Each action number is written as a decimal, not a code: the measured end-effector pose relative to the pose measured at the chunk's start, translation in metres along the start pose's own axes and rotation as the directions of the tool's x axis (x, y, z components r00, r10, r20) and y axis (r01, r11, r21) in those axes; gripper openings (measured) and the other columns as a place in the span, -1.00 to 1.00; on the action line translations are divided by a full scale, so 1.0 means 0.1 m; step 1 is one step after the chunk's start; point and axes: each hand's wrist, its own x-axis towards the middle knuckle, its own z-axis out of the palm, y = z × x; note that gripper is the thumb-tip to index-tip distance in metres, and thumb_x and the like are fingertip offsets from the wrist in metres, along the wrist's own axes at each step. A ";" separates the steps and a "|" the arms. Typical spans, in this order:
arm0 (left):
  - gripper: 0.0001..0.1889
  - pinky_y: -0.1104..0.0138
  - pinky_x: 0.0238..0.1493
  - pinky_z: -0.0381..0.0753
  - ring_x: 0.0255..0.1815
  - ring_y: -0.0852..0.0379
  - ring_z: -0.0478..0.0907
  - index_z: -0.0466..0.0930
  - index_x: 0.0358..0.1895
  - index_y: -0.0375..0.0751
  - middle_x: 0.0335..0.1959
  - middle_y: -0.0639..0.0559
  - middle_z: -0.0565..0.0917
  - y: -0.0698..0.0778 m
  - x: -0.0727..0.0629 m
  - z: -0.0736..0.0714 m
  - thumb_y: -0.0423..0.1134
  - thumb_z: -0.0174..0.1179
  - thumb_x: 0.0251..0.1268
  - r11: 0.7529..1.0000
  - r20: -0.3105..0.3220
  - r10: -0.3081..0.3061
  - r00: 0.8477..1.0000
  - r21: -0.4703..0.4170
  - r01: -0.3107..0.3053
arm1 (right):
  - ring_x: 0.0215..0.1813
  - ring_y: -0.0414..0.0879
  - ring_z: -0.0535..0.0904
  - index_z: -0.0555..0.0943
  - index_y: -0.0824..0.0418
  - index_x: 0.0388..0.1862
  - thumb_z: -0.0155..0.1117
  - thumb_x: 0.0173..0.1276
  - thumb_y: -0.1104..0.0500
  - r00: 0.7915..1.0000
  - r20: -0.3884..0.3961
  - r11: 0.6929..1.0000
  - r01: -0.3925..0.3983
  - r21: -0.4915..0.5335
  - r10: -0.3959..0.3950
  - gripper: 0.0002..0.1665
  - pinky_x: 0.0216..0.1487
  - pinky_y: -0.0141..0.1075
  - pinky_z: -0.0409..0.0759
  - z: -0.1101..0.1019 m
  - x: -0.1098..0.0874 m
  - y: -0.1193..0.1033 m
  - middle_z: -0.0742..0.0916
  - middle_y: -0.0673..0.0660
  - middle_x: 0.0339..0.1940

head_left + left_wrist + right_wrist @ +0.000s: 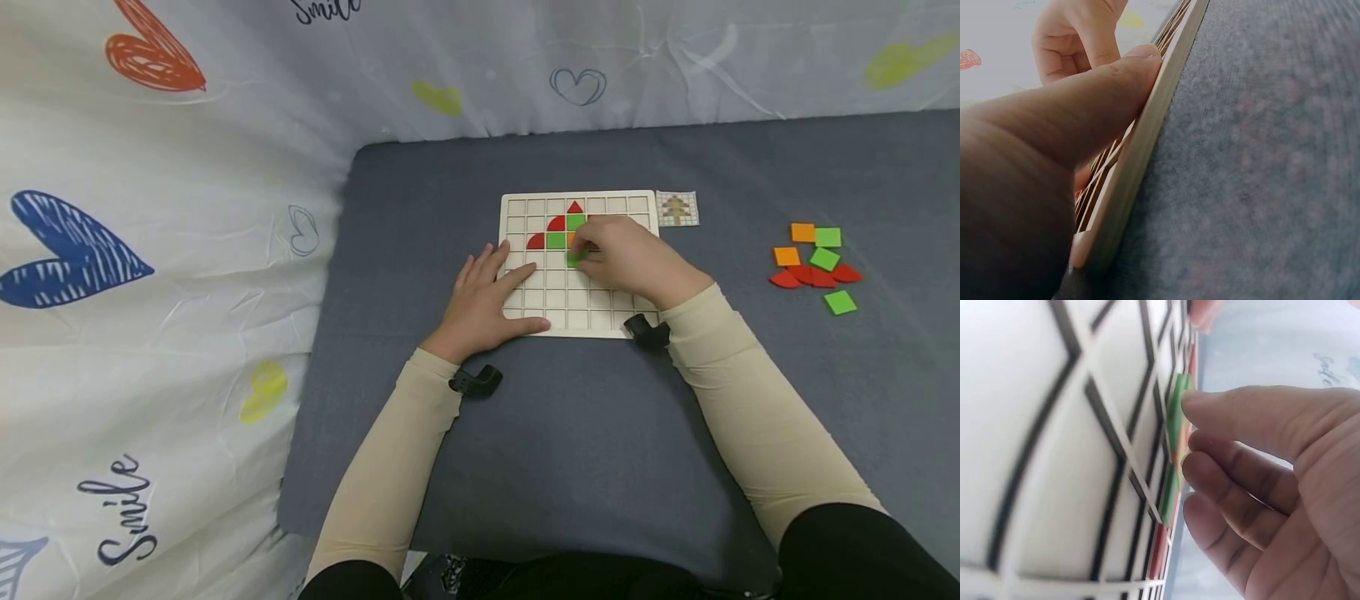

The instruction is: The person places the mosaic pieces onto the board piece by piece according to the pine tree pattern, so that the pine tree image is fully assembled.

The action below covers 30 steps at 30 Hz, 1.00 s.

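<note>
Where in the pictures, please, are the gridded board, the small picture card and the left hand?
Gridded board (578, 298), head view: a bare cell in its lower part.
Small picture card (677, 209), head view: its printed figure.
Left hand (482, 307), head view: the back of the hand.

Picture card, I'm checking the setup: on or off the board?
Off: the picture card lies on the cloth, right of the grid board.

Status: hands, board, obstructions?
Left hand spread on cream gridded board. Right hand at green square tile, grip unclear. Loose green, orange, red tiles off-board, not obstructing.
</note>
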 end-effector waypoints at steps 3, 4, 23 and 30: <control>-0.03 0.11 0.72 -0.43 0.77 0.00 -0.29 0.34 0.62 0.22 0.77 0.01 -0.08 0.00 0.00 0.00 0.49 0.36 0.15 1.000 0.002 -0.002 1.000 0.004 0.002 | -0.09 0.09 0.64 0.73 0.26 -0.17 0.35 0.34 0.36 1.000 0.001 1.000 -0.024 0.000 0.024 -0.89 0.07 -0.02 0.60 -0.05 -0.02 0.00 0.77 0.16 -0.16; -0.03 0.11 0.72 -0.43 0.77 0.01 -0.29 0.34 0.62 0.23 0.77 0.01 -0.08 0.01 0.01 0.00 0.49 0.36 0.15 1.000 0.004 -0.003 1.000 0.006 0.003 | -0.09 0.09 0.63 0.74 0.26 -0.16 0.36 0.35 0.34 0.999 0.004 0.999 -0.032 -0.004 0.032 -0.89 0.07 -0.02 0.59 -0.07 -0.04 0.01 0.77 0.16 -0.15; -0.03 0.11 0.72 -0.43 0.78 0.00 -0.29 0.33 0.62 0.22 0.77 0.00 -0.07 0.02 0.01 0.01 0.46 0.38 0.15 1.000 0.004 -0.004 1.000 -0.002 0.004 | -0.11 0.14 0.66 0.73 0.34 -0.07 0.34 0.44 0.20 0.988 0.010 0.988 -0.153 -0.028 0.153 -0.78 0.00 0.07 0.62 -0.34 -0.35 0.21 0.78 0.27 -0.15; -0.03 0.12 0.72 -0.43 0.78 -0.02 -0.28 0.33 0.62 0.22 0.77 -0.02 -0.05 0.02 0.01 0.01 0.46 0.39 0.15 1.000 0.003 -0.009 1.000 0.002 0.009 | -0.23 0.07 0.57 0.73 0.31 -0.02 0.33 0.46 0.15 0.977 -0.010 0.974 -0.212 -0.076 0.212 -0.74 -0.23 -0.06 0.56 -0.41 -0.51 0.28 0.74 0.22 -0.25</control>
